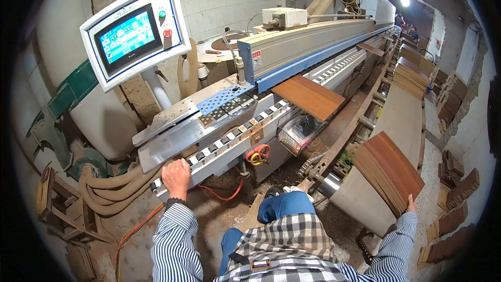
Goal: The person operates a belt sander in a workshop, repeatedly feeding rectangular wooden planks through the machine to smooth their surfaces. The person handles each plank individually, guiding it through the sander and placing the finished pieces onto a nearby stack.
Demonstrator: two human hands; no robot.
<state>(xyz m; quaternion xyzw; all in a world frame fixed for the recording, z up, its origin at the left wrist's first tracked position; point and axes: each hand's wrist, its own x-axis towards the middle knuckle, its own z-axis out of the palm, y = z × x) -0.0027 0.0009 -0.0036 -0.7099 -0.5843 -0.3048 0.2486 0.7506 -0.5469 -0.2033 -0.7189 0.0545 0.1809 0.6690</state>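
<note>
My left hand [176,178] is closed over the near end of a rail with black and white rollers [229,137], at the front of a long machine. At the lower right, my right hand [410,207] grips the near right corner of a stack of brown wood-grain boards [389,169]; its palm is partly hidden. That stack leans slightly fanned on a grey conveyor belt [360,206]. Out of reach of both hands, a single reddish-brown board [309,97] lies flat across the rail, with its far edge under the blue edge of the machine's beam [313,68].
A control panel with a lit screen [128,39] stands at the left. Further along the belt sits another stack of boards [411,77], and more boards [459,190] lean by the right wall. Hoses [112,190] and an orange cable [136,230] run across the floor near a wooden stool [70,206].
</note>
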